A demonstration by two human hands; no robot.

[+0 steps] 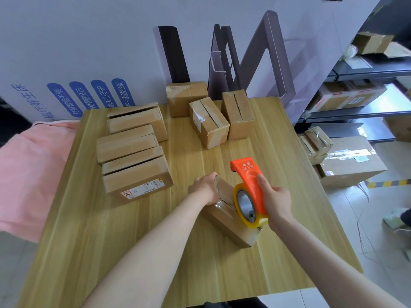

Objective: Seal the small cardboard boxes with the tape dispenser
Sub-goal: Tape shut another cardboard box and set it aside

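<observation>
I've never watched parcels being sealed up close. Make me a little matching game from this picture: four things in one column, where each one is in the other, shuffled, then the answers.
Things:
1. tape dispenser
2. box being taped
3. pink cloth
4. big carton

Places:
A. on the floor, right of the table
B. gripped by the right hand
C. left of the table
D. held at its far end by the left hand

Pairs: 1-B, 2-D, 3-C, 4-A
</observation>
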